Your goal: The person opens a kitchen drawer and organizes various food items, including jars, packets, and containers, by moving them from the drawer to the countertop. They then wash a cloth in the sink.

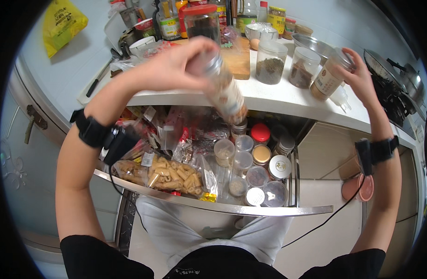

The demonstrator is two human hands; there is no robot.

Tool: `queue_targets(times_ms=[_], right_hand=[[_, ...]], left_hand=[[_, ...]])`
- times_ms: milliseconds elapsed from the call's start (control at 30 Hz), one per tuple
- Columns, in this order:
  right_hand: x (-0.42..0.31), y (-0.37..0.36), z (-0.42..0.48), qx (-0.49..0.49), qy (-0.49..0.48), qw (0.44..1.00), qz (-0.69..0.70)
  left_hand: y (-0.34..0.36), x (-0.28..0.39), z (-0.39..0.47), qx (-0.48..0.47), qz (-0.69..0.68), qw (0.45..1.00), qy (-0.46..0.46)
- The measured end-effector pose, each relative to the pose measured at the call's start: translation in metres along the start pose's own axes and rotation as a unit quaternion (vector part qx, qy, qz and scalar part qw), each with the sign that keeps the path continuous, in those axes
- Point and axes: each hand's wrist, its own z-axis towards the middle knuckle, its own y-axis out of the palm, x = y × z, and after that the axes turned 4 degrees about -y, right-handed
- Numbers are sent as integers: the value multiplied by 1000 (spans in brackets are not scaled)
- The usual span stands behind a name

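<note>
My left hand [189, 66] grips the metal lid end of a clear labelled jar [227, 92], which hangs tilted over the open drawer [269, 210] and is blurred. My right hand [358, 71] is around the upper part of another labelled jar [326, 78] that leans at the counter's right. Beside that jar are a clear jar of brown contents [304, 68] and a larger jar of dark dried bits [271, 64]. Below my left hand, several lidded jars fill the drawer's right side, among them one with a red lid [260, 132] and one with a white lid [279, 167].
Bagged tube-shaped dry food [175, 176] and other packets lie in the drawer's left part. On the white counter [269, 99] are a wooden board [239, 62], an egg [254, 44], a metal bowl [314, 45] and a black-handled knife [93, 87]. A stove [391, 96] stands at the right.
</note>
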Motion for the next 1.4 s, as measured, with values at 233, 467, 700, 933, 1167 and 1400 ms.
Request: queue_targets(times_ms=[233, 467, 700, 933, 1167, 1400], right_hand=[[-4, 23, 5, 93, -32, 988, -117], [-73, 32, -69, -93, -284, 947, -118], [-28, 95, -126, -468, -331, 774, -271], [19, 144, -113, -569, -189, 726, -336], [24, 145, -115, -527, -167, 783, -284], [-81, 48, -85, -366, -179, 891, -201]], left_hand=[[-19, -47, 107, 231, 133, 964, 0], [4, -44, 130, 220, 170, 951, -134], [26, -46, 111, 330, 234, 913, 52], [124, -49, 36, 97, 241, 932, 253], [185, -66, 29, -190, 179, 944, 203], [230, -106, -2, -343, 203, 914, 71]])
